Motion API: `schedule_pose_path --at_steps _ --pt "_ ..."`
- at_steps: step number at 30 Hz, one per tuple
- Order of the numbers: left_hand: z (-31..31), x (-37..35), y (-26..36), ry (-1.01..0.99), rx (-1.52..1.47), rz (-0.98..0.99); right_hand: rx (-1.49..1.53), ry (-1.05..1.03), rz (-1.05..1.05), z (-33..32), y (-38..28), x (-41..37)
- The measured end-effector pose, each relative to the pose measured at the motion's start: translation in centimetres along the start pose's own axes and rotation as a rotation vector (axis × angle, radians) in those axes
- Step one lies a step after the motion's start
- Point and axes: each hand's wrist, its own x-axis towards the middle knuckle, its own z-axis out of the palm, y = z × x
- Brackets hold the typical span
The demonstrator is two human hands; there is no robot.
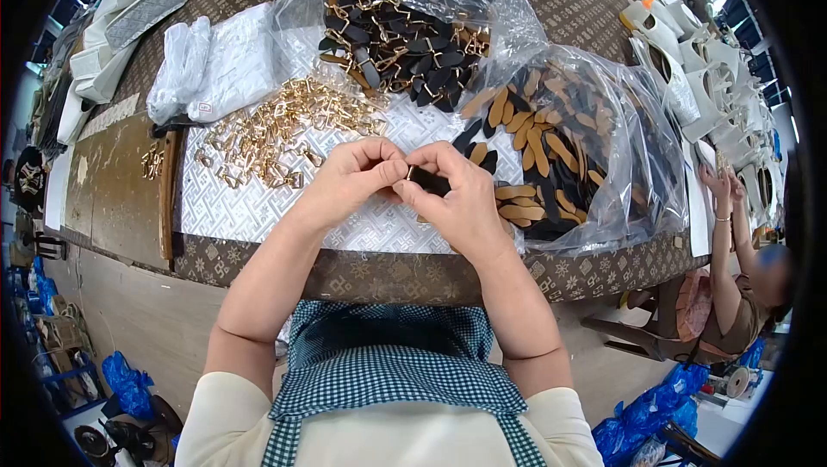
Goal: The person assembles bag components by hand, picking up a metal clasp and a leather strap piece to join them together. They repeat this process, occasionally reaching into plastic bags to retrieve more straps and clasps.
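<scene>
Over the table's front part, my left hand [357, 178] and my right hand [461, 200] meet fingertip to fingertip. A dark leather strap piece [429, 181] is pinched in my right hand, with a small gold-coloured edge at its left end. My left fingers are closed at that end; what they grip is mostly hidden. Gold metal buckles [267, 135] lie loose in a pile to the left. On the right, brown and black leather tabs [538, 140] spill from a clear plastic bag [642, 148]. Behind my hands, black tabs with gold buckles attached [405, 49] form another heap.
A second clear bag [508, 2] surrounds the far heap. White plastic-wrapped packets [233, 58] and a wooden board [116, 183] are at left. White bags or shoe-like pieces [680, 79] line the right side, where another person [728, 295] sits working.
</scene>
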Motion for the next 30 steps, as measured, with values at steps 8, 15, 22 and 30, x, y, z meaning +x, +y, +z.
schedule_pose_path --at_steps 8,15,22,30 --pt "1.1 0.1 0.5 0.059 0.028 0.039 0.019 0.032 0.053 -0.2 -0.2 -0.2" --pt "0.2 0.4 0.1 0.061 0.0 0.062 -0.089 0.086 0.088 -0.2 0.1 -0.1" --pt "0.1 3.5 4.2 0.28 0.06 0.332 -0.088 0.325 -0.115 -1.4 0.9 0.7" --pt "-3.5 0.7 4.6 0.43 1.167 0.184 -0.628 0.152 -0.041 -1.7 2.4 0.2"
